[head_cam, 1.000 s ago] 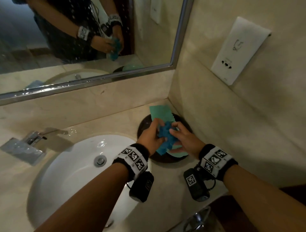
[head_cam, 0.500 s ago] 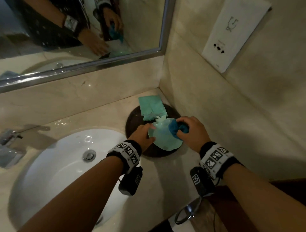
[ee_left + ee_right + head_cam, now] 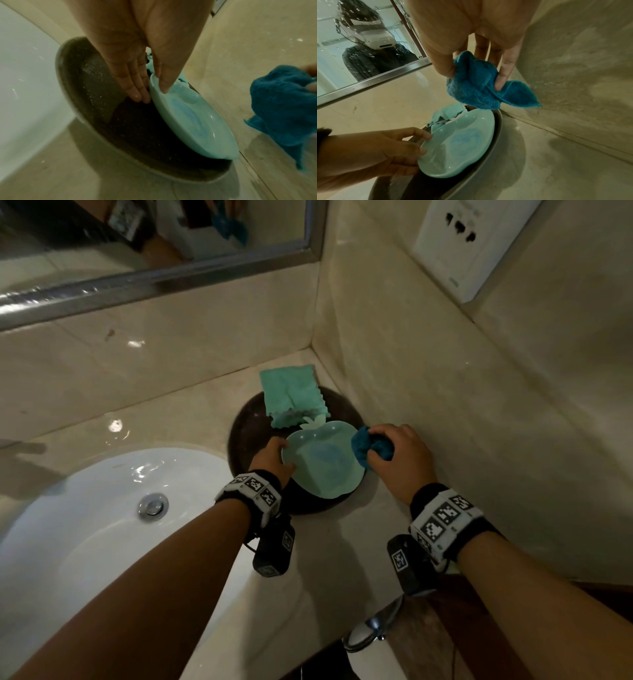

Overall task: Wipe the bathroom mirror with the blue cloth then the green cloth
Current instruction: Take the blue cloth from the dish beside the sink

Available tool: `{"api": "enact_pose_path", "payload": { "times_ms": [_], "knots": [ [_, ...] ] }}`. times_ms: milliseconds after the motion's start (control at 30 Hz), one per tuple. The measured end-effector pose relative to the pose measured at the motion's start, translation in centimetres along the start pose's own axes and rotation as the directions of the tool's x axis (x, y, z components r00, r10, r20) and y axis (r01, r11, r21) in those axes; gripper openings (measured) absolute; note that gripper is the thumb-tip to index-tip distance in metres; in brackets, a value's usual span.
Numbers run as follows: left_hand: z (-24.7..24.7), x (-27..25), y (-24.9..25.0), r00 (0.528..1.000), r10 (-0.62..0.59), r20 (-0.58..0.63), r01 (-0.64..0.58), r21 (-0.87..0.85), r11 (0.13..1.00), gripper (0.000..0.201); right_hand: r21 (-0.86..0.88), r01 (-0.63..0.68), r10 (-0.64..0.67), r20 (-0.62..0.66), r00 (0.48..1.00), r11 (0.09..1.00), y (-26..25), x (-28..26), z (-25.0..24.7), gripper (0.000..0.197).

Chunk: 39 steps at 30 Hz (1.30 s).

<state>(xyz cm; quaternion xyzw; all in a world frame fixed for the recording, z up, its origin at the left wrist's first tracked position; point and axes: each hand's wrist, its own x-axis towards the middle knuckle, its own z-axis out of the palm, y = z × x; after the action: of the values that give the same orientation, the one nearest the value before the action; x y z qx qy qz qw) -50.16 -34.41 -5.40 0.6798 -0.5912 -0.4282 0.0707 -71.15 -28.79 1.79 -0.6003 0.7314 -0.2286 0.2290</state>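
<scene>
Here, glossy beige stone table (image 3: 191, 412) carries white oval sink (image 3: 85, 525) and round dark speckled tray (image 3: 96, 83). Framed mirror (image 3: 147, 278) above. Left hand (image 3: 272, 458) pinches rim of apple-shaped pale green dish (image 3: 325, 463), tilted on tray. Folded green cloth (image 3: 291, 395), scalloped edge, on tray's far side. Right hand (image 3: 400, 460) fingers clutch bunched fluffy blue cloth (image 3: 476, 86) just above dish.

A bathroom; white sink (image 3: 85, 529); wall mirror (image 3: 102, 244); beige tiles.
</scene>
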Motion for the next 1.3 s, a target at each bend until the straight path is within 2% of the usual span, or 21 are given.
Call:
{"api": "enact_pose_path", "payload": {
  "times_ms": [100,233,500,667,833,1000,1133,1300],
  "knots": [
    [0.0,-0.1,0.2,0.999,0.009,-0.038,-0.010,-0.023,1.000,0.041,0.022,-0.001,0.001,-0.011,1.000,1.000,0.3,0.1,-0.3,0.033],
    [-0.4,-0.6,0.4,0.997,-0.001,-0.072,-0.015,-0.210,0.978,0.039,0.018,-0.013,0.013,0.008,1.000,1.000,0.5,-0.1,-0.7,0.033],
    [-2.5,-2.9,0.2,0.990,0.021,-0.137,-0.070,-0.357,0.932,0.036,0.039,0.028,-0.028,0.016,0.999,0.999,-1.5,-0.3,-1.8,0.034],
    [-4.4,-4.6,0.3,0.987,0.017,-0.157,-0.089,-0.462,0.882,0.034,0.045,0.113,-0.113,-0.009,0.994,0.993,-3.9,-0.3,-2.6,0.034],
    [-5.9,-6.1,0.3,0.986,0.019,-0.168,-0.106,-0.525,0.845,0.036,-0.030,0.257,-0.257,0.002,0.966,0.966,-6.3,-0.2,-3.0,0.035],
    [-7.0,-7.2,0.1,0.987,0.017,-0.162,-0.104,-0.547,0.831,0.033,-0.149,0.438,-0.418,0.148,0.896,0.887,-8.4,-0.2,-2.6,0.034],
    [-7.5,-7.6,-0.2,0.987,0.010,-0.160,-0.098,-0.556,0.825,0.032,-0.260,0.519,-0.440,0.308,0.844,0.814,-9.8,-0.4,-2.3,0.036],
    [-7.5,-7.8,-0.2,0.988,0.007,-0.154,-0.096,-0.576,0.812,0.032,-0.308,0.559,-0.438,0.383,0.813,0.770,-10.5,-0.9,-1.9,0.037]
  ]
}}
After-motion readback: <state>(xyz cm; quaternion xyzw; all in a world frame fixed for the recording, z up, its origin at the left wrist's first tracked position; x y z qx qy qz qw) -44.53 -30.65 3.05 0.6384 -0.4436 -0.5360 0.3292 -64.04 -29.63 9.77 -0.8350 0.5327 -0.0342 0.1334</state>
